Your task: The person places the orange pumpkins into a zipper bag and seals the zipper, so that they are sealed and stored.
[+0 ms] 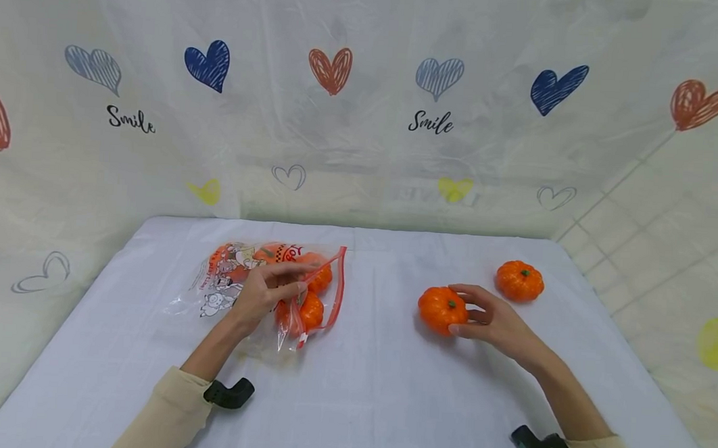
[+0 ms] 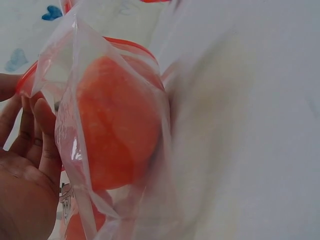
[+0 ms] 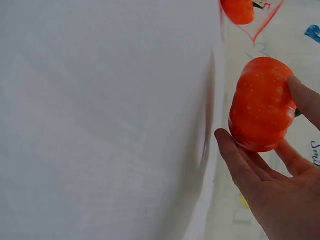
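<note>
Right hand (image 1: pixel 494 322) has a pumpkin (image 1: pixel 441 311) gripped between thumb and fingers, well right of the bag (image 1: pixel 218 284). Right wrist view shows the gap under it; from the head view alone that's hard to call. Left hand (image 1: pixel 267 290) pinches the bag's red-edged mouth (left wrist view gives the red strip at the fingertips, plus one bagged pumpkin (image 2: pixel 117 125) close up through clear plastic). Head view shows more pumpkins inside, and it alone shows the spare (image 1: pixel 519 281) on the table (image 1: pixel 375 387), just past the right hand.
</note>
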The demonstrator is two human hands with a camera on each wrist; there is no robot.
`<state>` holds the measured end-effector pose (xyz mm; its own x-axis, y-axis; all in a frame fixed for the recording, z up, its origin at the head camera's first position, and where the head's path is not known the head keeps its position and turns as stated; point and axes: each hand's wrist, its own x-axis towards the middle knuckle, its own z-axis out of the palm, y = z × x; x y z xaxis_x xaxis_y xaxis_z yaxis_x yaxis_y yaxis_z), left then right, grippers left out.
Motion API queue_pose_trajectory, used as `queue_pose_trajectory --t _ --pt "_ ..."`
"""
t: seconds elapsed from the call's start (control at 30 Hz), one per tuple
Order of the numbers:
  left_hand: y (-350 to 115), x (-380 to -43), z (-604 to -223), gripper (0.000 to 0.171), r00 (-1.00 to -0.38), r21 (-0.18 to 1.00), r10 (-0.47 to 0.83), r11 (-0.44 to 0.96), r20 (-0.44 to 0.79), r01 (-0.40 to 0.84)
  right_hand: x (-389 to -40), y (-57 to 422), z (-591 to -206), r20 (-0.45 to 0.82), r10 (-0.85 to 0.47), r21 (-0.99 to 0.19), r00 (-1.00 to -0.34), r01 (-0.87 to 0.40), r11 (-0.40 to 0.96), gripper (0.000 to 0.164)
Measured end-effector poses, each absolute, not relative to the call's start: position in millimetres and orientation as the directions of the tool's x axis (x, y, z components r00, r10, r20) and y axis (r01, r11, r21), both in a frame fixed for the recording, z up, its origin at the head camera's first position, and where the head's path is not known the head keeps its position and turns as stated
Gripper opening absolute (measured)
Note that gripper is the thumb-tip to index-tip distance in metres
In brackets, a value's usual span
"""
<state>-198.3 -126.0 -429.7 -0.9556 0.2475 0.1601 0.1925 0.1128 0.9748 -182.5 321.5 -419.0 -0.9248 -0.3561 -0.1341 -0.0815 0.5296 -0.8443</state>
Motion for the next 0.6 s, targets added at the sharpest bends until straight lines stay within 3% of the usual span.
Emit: queue_pose_trajectory --t 0.6 --pt "-124.5 -199.1 -431.9 0.034 -0.954 0.973 0.247 0.113 0.168 0.200 -184.1 292.5 -420.1 -0.078 -0.357 -0.877 -0.931 -0.106 0.469 0.068"
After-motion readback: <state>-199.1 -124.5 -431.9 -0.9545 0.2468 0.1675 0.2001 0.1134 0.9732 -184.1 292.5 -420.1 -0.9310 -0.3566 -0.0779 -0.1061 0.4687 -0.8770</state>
